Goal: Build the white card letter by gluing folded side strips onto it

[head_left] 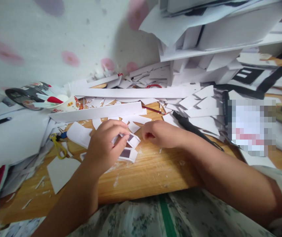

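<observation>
Wood-grain desk (151, 179); left of frame, printed paper cup (69, 106) holds red-and-white implement (54, 99). Centre: left hand (107, 143) pinches white card piece (134, 140); right hand (164, 133), fingers curled closed.

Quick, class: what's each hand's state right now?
Left hand: closed, apparently pinching a small white card piece with a dark panel.
Right hand: curled closed, nothing visible in it.

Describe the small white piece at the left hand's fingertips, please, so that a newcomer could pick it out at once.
Start at the wooden table, then find the left hand above it. At its fingertips is a small white piece with a dark panel. Unlike the similar panelled piece just nearer the table's front edge, it sits right at the thumb tip.
</observation>
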{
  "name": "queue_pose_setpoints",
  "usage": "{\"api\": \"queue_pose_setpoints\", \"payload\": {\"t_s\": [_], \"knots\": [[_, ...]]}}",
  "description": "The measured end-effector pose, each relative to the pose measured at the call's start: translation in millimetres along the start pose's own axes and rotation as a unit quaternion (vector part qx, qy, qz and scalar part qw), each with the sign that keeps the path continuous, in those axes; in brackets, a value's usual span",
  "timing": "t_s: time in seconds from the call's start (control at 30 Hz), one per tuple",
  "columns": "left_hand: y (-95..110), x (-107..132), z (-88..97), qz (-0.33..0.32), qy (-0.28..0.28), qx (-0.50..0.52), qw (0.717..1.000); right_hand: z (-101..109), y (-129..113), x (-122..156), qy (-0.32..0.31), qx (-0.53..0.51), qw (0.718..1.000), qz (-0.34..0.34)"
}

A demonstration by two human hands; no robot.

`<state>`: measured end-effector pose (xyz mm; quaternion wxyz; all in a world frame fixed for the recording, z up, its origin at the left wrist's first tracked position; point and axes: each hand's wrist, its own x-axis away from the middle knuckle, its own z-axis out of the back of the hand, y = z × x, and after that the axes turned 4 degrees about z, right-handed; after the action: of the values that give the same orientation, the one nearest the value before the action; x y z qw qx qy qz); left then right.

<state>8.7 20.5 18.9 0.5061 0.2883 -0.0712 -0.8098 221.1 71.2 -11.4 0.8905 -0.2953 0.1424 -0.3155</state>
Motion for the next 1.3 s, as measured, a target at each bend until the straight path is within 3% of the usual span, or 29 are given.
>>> {"api": "queue_pose_setpoints", "payload": {"t_s": [0.33,0.93,1.3], "knots": [[-14,1,-0.7,0.009,-0.117,-0.012,0.993,-15,-4,-9,-0.009,0.048,0.999,-0.007],[-20,-4,-3.6,-0.022,-0.127,0.003,0.992,-44,-9,-13,0.049,0.126,0.99,-0.03],[-17,-6,-2.1,0.001,-0.138,0.015,0.99,-17,-1,-9,-0.015,0.033,0.999,0.037]]}}
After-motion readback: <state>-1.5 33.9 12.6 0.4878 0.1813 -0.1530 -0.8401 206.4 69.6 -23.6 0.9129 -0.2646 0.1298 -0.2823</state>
